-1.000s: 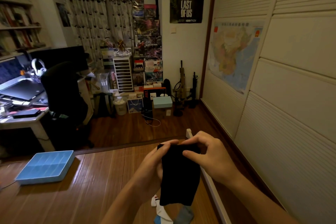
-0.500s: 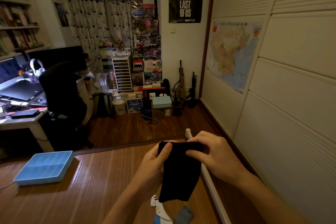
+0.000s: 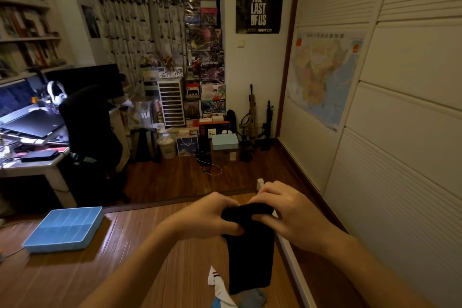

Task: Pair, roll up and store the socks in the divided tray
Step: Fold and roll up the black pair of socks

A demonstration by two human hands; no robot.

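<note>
Both hands hold black socks (image 3: pixel 250 255) in the air above the wooden mat. My left hand (image 3: pixel 207 215) and my right hand (image 3: pixel 287 215) pinch the top end, which is curled over into a small roll; the rest hangs straight down. Under the hanging end lie a white sock with red stripes (image 3: pixel 217 285), something light blue (image 3: pixel 218 304) and a grey sock (image 3: pixel 252 299). The blue divided tray (image 3: pixel 35 242) sits on the mat at the far left; its compartments look empty.
A white rail (image 3: pixel 292 265) edges the mat on the right, with white cabinet doors (image 3: pixel 400 157) beyond. Ahead, a step down leads to the floor with a black chair (image 3: pixel 92 132), a desk (image 3: pixel 37 165) and stacked boxes (image 3: pixel 225 141).
The top edge of the black socks has been turned over into a roll, and my fingers have closed in around it. My view has shifted slightly.
</note>
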